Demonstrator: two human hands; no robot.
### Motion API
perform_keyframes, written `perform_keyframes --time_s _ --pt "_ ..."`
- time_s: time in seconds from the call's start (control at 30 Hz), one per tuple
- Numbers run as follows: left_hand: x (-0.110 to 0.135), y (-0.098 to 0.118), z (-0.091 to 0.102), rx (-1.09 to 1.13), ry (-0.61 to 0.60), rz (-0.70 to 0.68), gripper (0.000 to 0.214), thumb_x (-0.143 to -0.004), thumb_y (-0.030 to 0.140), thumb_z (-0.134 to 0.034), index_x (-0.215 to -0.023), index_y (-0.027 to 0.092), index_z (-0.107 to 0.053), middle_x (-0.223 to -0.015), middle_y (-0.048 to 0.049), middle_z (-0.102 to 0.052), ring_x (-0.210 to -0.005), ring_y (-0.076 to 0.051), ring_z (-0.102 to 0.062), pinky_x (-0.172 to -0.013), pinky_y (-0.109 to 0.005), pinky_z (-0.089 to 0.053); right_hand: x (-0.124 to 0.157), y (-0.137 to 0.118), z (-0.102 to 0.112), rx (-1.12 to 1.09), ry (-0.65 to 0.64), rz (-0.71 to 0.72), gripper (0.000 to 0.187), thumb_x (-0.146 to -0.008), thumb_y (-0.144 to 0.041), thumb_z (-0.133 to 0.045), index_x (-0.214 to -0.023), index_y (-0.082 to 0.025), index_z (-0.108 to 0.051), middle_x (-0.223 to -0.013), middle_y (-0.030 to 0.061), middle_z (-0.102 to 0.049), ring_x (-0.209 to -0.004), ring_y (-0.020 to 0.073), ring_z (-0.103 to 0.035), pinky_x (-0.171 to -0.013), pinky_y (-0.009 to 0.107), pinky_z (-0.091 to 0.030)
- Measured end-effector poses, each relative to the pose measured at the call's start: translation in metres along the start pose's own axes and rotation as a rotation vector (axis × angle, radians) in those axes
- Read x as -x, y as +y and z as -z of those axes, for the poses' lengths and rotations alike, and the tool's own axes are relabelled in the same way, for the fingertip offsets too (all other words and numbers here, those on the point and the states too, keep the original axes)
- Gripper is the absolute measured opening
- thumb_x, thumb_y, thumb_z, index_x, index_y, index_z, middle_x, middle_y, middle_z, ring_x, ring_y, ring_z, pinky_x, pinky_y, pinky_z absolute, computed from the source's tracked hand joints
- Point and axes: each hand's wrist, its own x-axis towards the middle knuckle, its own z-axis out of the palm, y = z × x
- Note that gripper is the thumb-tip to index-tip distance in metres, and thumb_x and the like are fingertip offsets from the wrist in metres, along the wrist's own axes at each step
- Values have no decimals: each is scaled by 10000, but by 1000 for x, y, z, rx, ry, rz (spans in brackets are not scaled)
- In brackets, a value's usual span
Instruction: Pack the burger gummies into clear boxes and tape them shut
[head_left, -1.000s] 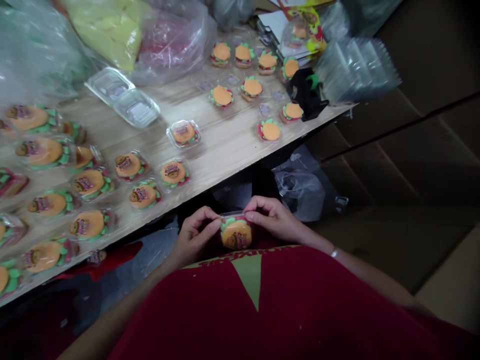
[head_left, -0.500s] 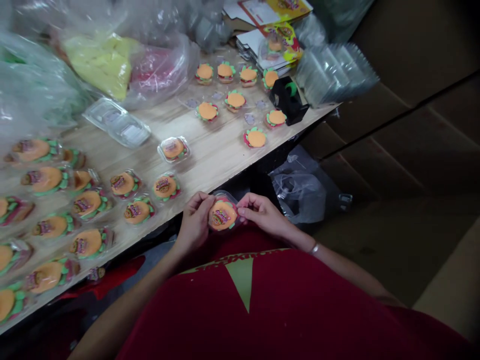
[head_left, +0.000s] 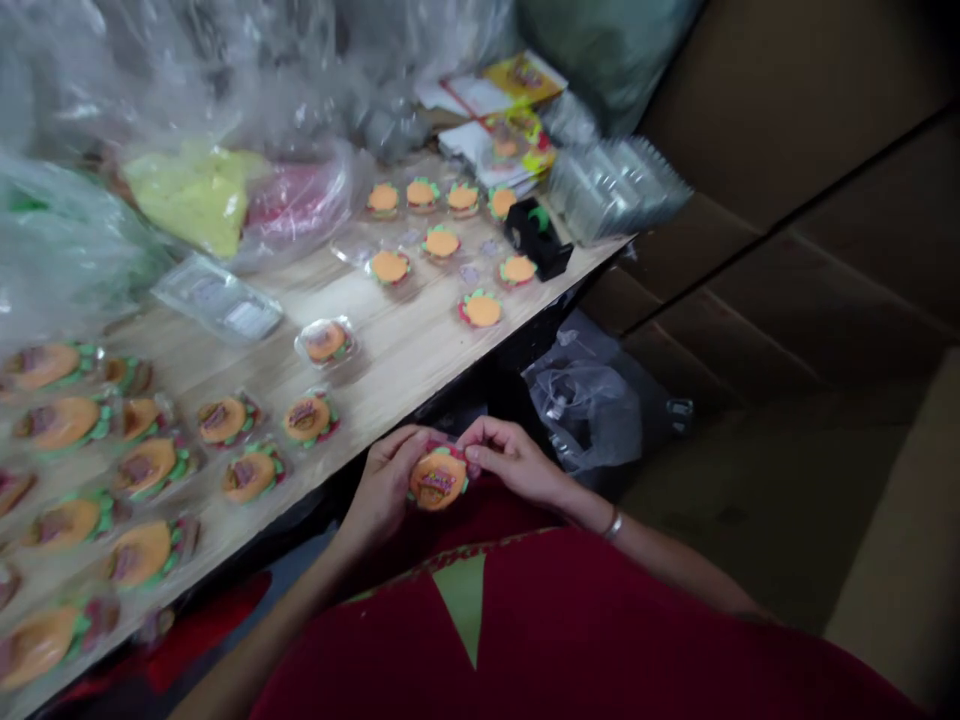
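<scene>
Between my hands, just off the table's front edge, is a toy burger [head_left: 438, 478] in a clear plastic case, its orange bun bearing a printed label. My left hand [head_left: 386, 478] grips its left side, thumb on top. The fingers of my right hand [head_left: 511, 455] pinch the case's upper right edge. Beyond my left hand, a cased burger with a label [head_left: 309, 416] lies on the table, and another cased burger [head_left: 327, 342] sits a little farther back.
Several labelled burgers [head_left: 142, 553] cover the table's left side; unlabelled burgers [head_left: 480, 309] stand toward the back right, beside a black tape dispenser [head_left: 540, 238]. Stacked clear cases [head_left: 619, 190], printed cards [head_left: 517, 85], plastic bags [head_left: 187, 200] and a clear tray [head_left: 217, 298] lie around them.
The view has shifted, so the table things appear lower and farther left. Both hands keep hold of the cased burger; my right fingers have moved up along its edge.
</scene>
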Motion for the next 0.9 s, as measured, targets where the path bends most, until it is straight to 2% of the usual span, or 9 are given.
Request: perform_keyframes --time_s 0.1,0.2,0.27,0.33,0.37,0.43,0.53,0.7,0.9 --pt "-8 6 -3 -56 -4 -33 278 -739 425 -673 -753 149 -703 -724 -39 -704 -654 -156 -618 -594 -215 -484 -12 4 8 -38 -66 -2 263 -791 -394 -679 -856 -148 -612 -702 -12 -591 -594 85 -533 -587 230 -437" --pt "-23 14 -3 -70 -16 -46 341 -695 478 -696 -774 147 -712 -736 -52 -719 -671 -189 -637 -603 -236 -505 -42 -1 38 47 -173 7 316 -777 -415 -686 -941 -152 -624 -756 -2 -613 -619 92 -559 -598 232 -467" --pt "-34 20 -1 -92 11 -68 370 -674 498 -703 -798 150 -714 -758 -57 -728 -698 -210 -649 -612 -248 -514 -70 -16 73 270 7 114 274 -810 -386 -639 -968 -162 -634 -785 5 -629 -661 109 -578 -630 241 -484" --pt "-41 27 1 -130 36 -91 394 -672 521 -692 -815 155 -715 -779 -61 -734 -728 -230 -660 -628 -262 -524 -100 -41 117 596 453 255 190 -844 -325 -562 -901 -166 -650 -793 17 -646 -716 135 -593 -675 254 -492" --pt "-43 31 2 -157 45 -99 403 -669 532 -686 -815 158 -717 -785 -62 -736 -737 -239 -664 -632 -268 -528 -114 -55 140 656 604 285 179 -853 -286 -527 -896 -161 -650 -855 40 -652 -801 158 -596 -747 279 -487" --pt "-41 42 -1 -216 70 -105 401 -639 543 -688 -773 166 -722 -775 -65 -738 -729 -252 -667 -623 -282 -537 -141 -83 183 710 768 306 191 -853 -244 -483 -902 -160 -647 -949 74 -646 -930 193 -577 -847 315 -457" --pt "-33 61 -13 -300 92 -101 335 -609 511 -691 -705 192 -728 -742 -62 -738 -712 -268 -669 -611 -299 -549 -171 -111 227 744 880 266 154 -819 -235 -512 -793 -171 -650 -930 88 -647 -968 227 -568 -878 340 -431" --pt "-35 70 -25 -311 118 -115 287 -586 507 -682 -622 223 -705 -663 -51 -722 -653 -265 -659 -569 -301 -544 -200 -118 250 680 869 158 215 -698 -265 -663 -529 -182 -560 -607 25 -580 -746 198 -575 -744 303 -453" --pt "-66 41 -9 -222 69 -52 374 -600 534 -694 -700 174 -707 -672 -52 -711 -634 -239 -651 -544 -279 -516 -202 -102 250 398 814 165 182 -729 -313 -616 -643 -168 -550 -564 -27 -518 -573 110 -505 -562 229 -456"
